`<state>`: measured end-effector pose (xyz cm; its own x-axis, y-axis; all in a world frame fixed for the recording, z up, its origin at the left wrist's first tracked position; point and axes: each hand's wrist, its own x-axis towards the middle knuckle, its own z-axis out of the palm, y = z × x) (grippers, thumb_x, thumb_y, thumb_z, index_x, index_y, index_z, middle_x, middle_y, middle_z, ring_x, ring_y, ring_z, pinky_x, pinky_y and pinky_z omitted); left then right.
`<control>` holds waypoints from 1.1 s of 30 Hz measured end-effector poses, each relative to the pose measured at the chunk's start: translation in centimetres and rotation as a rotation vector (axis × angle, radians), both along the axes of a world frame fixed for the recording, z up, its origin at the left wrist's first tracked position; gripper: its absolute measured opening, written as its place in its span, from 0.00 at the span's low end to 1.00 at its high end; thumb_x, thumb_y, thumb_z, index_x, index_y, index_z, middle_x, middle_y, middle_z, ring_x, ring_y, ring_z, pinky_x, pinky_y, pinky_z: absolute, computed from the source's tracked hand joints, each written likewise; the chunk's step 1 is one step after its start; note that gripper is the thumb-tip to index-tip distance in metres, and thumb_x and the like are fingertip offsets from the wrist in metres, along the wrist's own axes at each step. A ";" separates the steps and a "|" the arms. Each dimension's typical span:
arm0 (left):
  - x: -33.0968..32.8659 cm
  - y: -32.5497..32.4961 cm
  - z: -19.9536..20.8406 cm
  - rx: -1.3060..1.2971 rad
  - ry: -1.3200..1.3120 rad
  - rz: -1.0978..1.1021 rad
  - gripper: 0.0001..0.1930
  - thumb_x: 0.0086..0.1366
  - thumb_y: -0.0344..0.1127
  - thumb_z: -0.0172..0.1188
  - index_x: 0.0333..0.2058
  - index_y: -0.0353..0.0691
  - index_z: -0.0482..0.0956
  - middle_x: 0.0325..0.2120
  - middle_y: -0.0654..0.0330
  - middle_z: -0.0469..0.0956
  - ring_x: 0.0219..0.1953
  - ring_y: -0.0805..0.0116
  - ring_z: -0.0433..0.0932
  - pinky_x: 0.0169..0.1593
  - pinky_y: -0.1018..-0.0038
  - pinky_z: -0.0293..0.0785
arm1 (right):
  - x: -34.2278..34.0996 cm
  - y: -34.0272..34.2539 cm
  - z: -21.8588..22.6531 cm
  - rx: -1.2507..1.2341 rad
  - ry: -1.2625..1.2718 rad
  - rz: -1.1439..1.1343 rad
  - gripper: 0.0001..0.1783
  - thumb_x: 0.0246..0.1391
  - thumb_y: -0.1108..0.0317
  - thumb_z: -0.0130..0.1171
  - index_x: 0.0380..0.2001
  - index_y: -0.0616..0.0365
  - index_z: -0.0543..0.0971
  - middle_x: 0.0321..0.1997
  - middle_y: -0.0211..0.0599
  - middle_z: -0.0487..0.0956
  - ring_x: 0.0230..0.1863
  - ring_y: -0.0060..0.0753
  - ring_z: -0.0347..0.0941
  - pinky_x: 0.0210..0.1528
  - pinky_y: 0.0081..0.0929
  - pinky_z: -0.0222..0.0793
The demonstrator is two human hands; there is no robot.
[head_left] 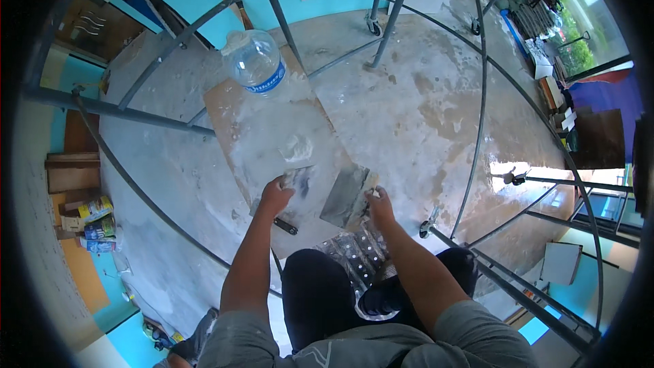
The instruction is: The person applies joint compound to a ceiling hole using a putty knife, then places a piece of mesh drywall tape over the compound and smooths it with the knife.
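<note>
My left hand [276, 195] is closed around a putty knife, its flat blade [298, 178] over the board with a dark smear on it. Close to its right, my right hand [379, 206] grips the edge of a wide, flat plastering blade [346, 197], streaked grey and tan. Below my left wrist a black handle-like piece [286, 226] with a hole in its end shows; I cannot tell what it belongs to. Beneath both hands lies a stained board [262, 133] with a pale dab of wet compound [298, 148] on it.
A clear plastic water jug [253, 65] stands at the board's far end, a wooden-handled tool [235, 8] beyond it. Grey scaffold tubes [481, 116] with caster wheels [372, 26] surround me. Bags [99, 218] sit at the left wall. The concrete floor [422, 102] has wet patches.
</note>
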<state>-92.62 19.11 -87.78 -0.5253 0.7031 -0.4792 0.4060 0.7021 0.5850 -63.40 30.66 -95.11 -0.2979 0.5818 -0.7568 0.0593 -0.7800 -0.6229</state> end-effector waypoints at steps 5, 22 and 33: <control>3.8 0.3 15.8 0.197 -0.290 0.160 0.22 0.51 0.35 0.64 0.45 0.35 0.77 0.39 0.51 0.81 0.41 0.54 0.79 0.47 0.66 0.74 | 0.3 4.0 12.7 -0.009 0.109 -0.081 0.28 0.61 0.59 0.55 0.60 0.58 0.63 0.44 0.40 0.76 0.42 0.33 0.75 0.43 0.29 0.72; 20.5 9.9 64.8 0.816 0.416 -0.964 0.19 0.44 0.38 0.67 0.39 0.46 0.81 0.43 0.59 0.80 0.46 0.56 0.74 0.52 0.57 0.66 | 17.2 5.9 72.0 0.083 0.257 -0.455 0.24 0.62 0.51 0.54 0.49 0.62 0.73 0.42 0.40 0.78 0.39 0.35 0.78 0.40 0.38 0.76; 31.8 16.7 66.3 1.032 0.043 -1.378 0.12 0.59 0.30 0.55 0.40 0.33 0.78 0.36 0.47 0.77 0.40 0.48 0.73 0.49 0.56 0.68 | 34.2 -2.8 81.2 0.392 0.546 -0.881 0.24 0.66 0.54 0.49 0.55 0.61 0.73 0.47 0.37 0.79 0.45 0.35 0.77 0.50 0.35 0.73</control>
